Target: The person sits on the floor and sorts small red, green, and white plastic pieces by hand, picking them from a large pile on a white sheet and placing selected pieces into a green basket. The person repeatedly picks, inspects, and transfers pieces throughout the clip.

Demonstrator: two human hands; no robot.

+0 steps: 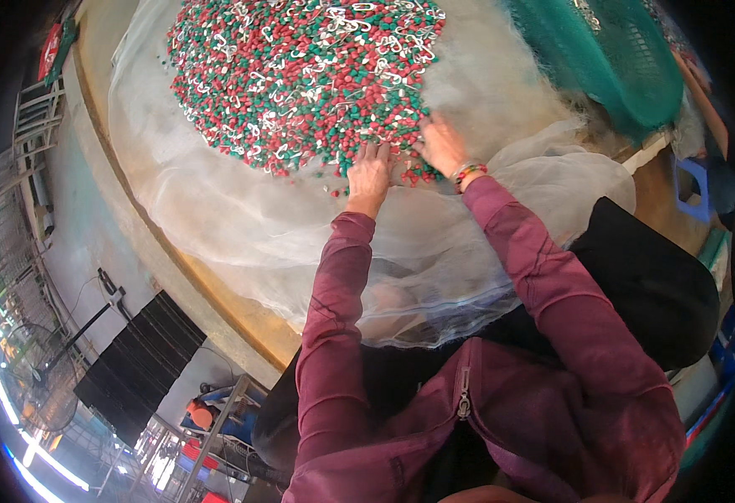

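A wide heap of small red, green and white pieces [300, 84] lies in front of me, with white looped clips [346, 23] scattered through it. At its near edge, my left hand [369, 178] rests with bent fingers close together and their tips among the pieces. Whatever lies under those fingertips is hidden. Just to the right, my right hand [443, 147] reaches in at the heap's near right edge, thumb and fingers apart, with nothing visible between them. A few loose red pieces [418, 176] lie between the two hands.
Sheer white netting [242, 243] spreads under the heap and bunches toward my lap. A green mesh basket [636, 75] stands at the far right, a blue plastic frame [693, 189] below it. The table's raised edge [145, 226] runs down the left. A fan [41, 377] stands at lower left.
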